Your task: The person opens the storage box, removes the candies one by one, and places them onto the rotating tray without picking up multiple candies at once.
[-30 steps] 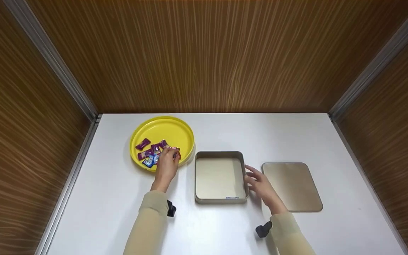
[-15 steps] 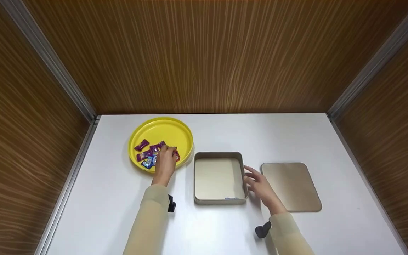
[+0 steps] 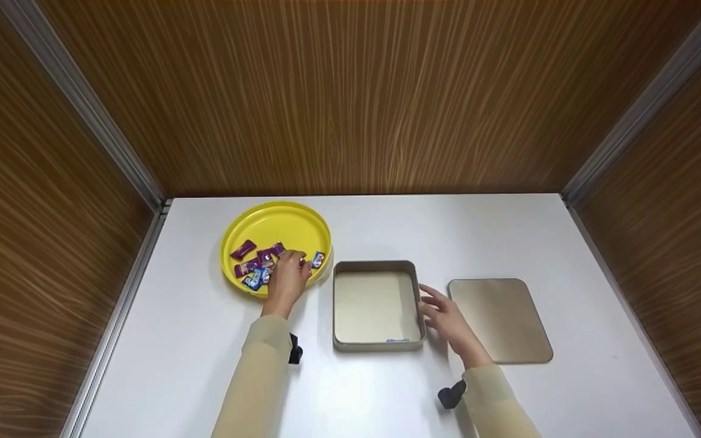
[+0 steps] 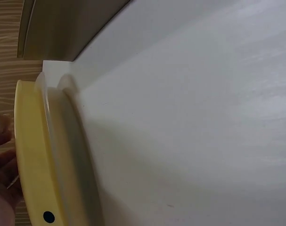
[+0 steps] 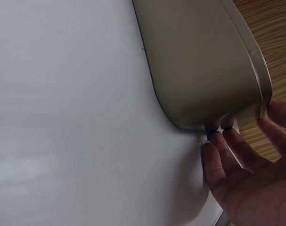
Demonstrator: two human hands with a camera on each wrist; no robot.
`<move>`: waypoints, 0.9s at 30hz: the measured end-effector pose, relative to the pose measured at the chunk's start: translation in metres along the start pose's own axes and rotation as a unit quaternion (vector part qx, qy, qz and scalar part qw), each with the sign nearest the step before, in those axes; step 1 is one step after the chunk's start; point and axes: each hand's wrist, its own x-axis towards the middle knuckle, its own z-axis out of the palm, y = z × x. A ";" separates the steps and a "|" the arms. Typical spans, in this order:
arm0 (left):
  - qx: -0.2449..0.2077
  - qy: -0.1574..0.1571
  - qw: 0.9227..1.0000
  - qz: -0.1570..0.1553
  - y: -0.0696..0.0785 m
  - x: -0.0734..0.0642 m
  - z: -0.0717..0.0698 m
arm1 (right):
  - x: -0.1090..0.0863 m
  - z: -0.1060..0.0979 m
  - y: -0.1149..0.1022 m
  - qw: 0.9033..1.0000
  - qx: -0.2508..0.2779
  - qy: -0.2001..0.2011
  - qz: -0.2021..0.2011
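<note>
In the head view my left hand (image 3: 287,281) reaches into a round yellow tray (image 3: 283,218), its fingers curled down around a reddish-purple wrapped candy (image 3: 303,263) that is mostly hidden. Several purple and blue candies (image 3: 247,266) lie left of the fingers, and one blue candy (image 3: 318,260) lies to their right. My right hand (image 3: 448,319) rests its fingertips against the right wall of a square metal tin (image 3: 378,347). The right wrist view has those fingers fairly straight at the tin's corner, one at the rim. Inside the tin, along its near wall, is a small blue-and-white wrapper (image 3: 397,340).
A flat square metal lid (image 3: 499,319) lies on the white table (image 3: 375,395) right of the tin, partly behind the right forearm. Wood-patterned panels (image 3: 356,97) close off the back and both sides.
My left fingers have shifted slightly within the tray. A blue candy now shows at their right, and the red one seen there before is mostly covered. My right hand and the tin stay put.
</note>
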 end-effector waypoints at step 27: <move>0.116 -0.071 0.989 0.059 0.026 -0.029 -0.026 | 0.003 -0.010 -0.007 0.997 -0.074 -0.006 -0.004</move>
